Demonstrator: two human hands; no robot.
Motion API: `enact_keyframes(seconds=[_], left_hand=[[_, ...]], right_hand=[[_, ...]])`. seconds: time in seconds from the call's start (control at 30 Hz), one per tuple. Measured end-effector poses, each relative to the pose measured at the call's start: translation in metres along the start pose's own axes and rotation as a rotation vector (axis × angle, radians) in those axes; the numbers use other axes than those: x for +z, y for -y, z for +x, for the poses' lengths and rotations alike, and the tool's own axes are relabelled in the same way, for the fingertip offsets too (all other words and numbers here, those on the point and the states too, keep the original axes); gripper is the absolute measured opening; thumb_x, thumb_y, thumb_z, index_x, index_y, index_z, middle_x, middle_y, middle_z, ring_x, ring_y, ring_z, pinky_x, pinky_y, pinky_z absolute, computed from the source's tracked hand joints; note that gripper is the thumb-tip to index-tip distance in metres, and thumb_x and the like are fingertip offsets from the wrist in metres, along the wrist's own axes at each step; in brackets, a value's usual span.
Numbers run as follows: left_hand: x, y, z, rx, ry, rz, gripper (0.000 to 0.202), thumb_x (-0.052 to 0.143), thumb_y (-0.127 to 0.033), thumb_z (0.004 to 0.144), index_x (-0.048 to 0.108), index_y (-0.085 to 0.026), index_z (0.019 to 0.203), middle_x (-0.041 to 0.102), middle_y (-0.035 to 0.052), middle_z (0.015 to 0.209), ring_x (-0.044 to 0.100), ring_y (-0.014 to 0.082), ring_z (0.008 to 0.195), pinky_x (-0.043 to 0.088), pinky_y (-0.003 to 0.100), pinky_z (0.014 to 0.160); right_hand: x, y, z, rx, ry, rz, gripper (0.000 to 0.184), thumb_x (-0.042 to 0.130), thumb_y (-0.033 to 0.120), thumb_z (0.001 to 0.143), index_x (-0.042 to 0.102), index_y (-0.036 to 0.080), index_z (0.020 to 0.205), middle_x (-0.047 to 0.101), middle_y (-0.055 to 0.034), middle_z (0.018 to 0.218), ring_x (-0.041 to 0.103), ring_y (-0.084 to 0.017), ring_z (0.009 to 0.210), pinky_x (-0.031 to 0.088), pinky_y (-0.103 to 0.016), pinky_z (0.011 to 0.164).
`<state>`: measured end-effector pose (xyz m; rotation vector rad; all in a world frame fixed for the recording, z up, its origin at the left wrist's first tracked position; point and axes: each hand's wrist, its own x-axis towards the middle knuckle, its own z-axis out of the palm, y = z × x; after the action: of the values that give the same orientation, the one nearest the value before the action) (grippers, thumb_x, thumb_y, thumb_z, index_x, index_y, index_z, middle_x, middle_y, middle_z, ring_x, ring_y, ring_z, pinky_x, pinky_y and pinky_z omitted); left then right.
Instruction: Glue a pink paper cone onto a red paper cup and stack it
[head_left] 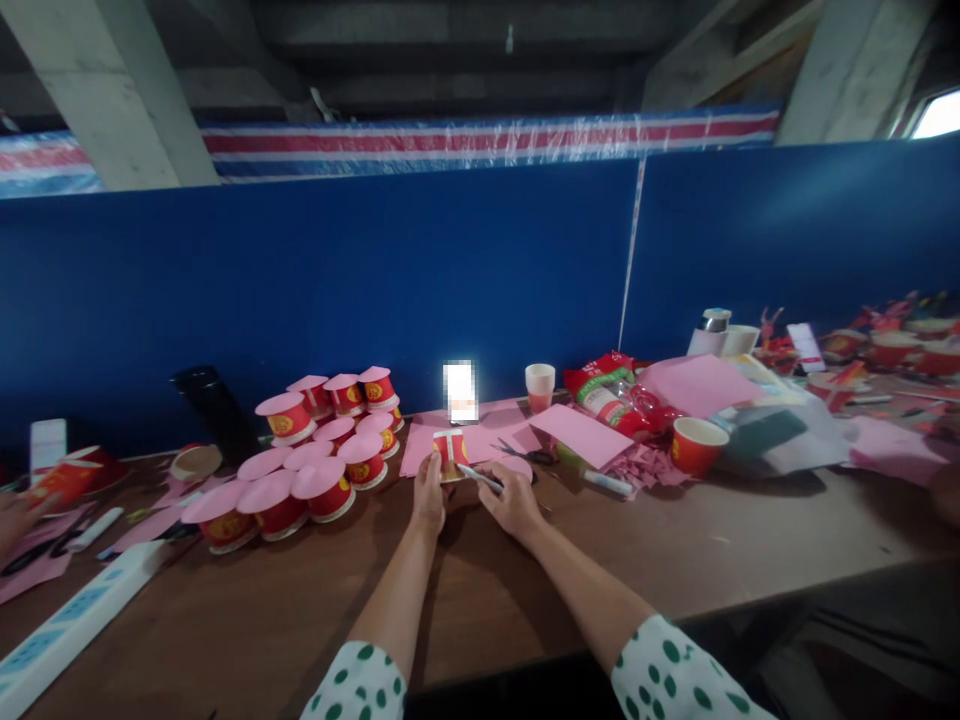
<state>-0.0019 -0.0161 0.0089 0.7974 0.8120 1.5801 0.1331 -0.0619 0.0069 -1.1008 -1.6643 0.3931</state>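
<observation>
Piece in hand: a small red paper piece, cup-like in outline [449,445], with a white vertical band down its middle, yellowish marks and a pale upper edge; located at the centre of the frame; fine print not legible.
Left hand: the left hand [429,497] has thumb and fingers pinching the left side of the paper piece.
Right hand: the right hand [516,502] has its fingers closed around a slim white-and-dark pen-like tool [478,478], its tip directed at the piece; contact cannot be confirmed.
Sleeves: white fabric with green dots [367,680], bottom of the frame.
Capped cups: a cluster of red paper cups topped with flat pink paper discs [322,477], left of centre, some set above others.
Table: brown, wood-toned surface [480,620], spanning the frame.
Beyond the hands: flat pink paper sheets [424,445], dark-handled scissors [536,456] and a white paper cup [540,380].
Right of centre: a red-and-green plastic packet [600,388] and an open red paper cup [699,447].
Lower left: a long white power strip [82,615].
Room: a blue partition [375,270] behind the table; red, white and blue striped sheeting [480,140] above it; a grey concrete pillar [127,95] at upper left.
</observation>
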Motion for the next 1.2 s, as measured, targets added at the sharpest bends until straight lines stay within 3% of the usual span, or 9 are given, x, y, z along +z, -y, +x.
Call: enact_keyframes(seconds=[1.2], left_hand=[[-0.0028, 0.0022, 0.0021, -0.005, 0.006, -0.015, 0.04, 0.072, -0.047, 0.059, 0.058, -0.016, 0.08, 0.063, -0.0007, 0.069, 0.062, 0.0119, 0.06, 0.047, 0.023, 0.057]], right_hand=[[0.0013, -0.0043, 0.0015, 0.018, -0.035, 0.036, 0.023, 0.051, 0.021, 0.078, 0.066, 0.018, 0.096, 0.068, -0.0022, 0.076, 0.062, -0.014, 0.063, 0.047, -0.021, 0.061]])
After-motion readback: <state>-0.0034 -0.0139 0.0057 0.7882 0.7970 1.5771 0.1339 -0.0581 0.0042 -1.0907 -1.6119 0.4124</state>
